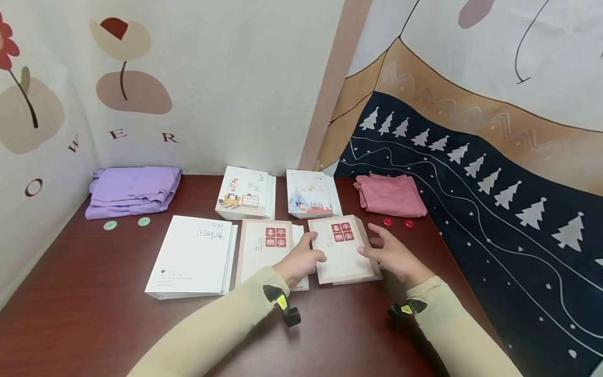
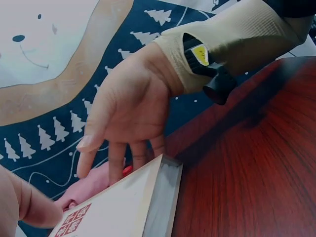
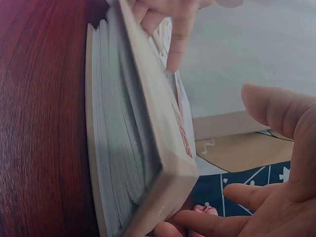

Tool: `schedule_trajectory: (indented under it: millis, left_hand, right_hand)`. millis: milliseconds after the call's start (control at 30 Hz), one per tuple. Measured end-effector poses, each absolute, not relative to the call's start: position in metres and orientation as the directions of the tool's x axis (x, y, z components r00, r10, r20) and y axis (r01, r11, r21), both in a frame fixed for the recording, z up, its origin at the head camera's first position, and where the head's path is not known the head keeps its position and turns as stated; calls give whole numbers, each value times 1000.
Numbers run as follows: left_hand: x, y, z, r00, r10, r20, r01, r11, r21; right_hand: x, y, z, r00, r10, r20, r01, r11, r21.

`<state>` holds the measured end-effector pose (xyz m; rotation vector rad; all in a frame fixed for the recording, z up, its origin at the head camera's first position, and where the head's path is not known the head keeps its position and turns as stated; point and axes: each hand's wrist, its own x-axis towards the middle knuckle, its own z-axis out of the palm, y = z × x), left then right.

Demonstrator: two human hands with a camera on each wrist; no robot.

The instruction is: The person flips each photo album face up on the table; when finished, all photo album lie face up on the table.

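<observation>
A thick beige photo album [image 1: 341,259] with a red square emblem lies at the right end of the front row, one cover standing up from its pages in the right wrist view. My left hand [image 1: 301,261] is at its left edge, thumb and forefinger extended with their tips at the cover. On the other side, my right hand [image 1: 395,254] is spread beside the spine, fingertips close to it. A matching beige album [image 1: 264,262] lies just left, partly behind my left hand. Further left is a larger white album [image 1: 188,262].
Two smaller illustrated albums, one left [image 1: 245,196] and one right [image 1: 311,196], stand behind the front row. A folded purple cloth [image 1: 134,191] and green buttons [image 1: 143,221] are at the left. A folded pink cloth [image 1: 391,196] and red buttons [image 1: 409,223] sit right. Printed curtains border the table.
</observation>
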<state>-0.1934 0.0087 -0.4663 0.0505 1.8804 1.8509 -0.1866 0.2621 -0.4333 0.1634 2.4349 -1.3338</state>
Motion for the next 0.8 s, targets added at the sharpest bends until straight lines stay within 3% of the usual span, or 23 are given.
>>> schedule_trajectory:
  millis: [200,433,800]
  left_hand:
    - [-194,15,-469,-896,331,-295,-274,108,956]
    - [-191,18,-463,-906,327,-268,-192,247,950]
    - [-195,14,-467,-896,365,-251,-229,104,968]
  right_hand:
    - [-187,261,-436,-930,-88,-356,255,545,-799]
    - [-186,258,-436,-929,-141,-344,222,532,-817]
    - [-186,261,-437,-931,-149,-333,203,547,-812]
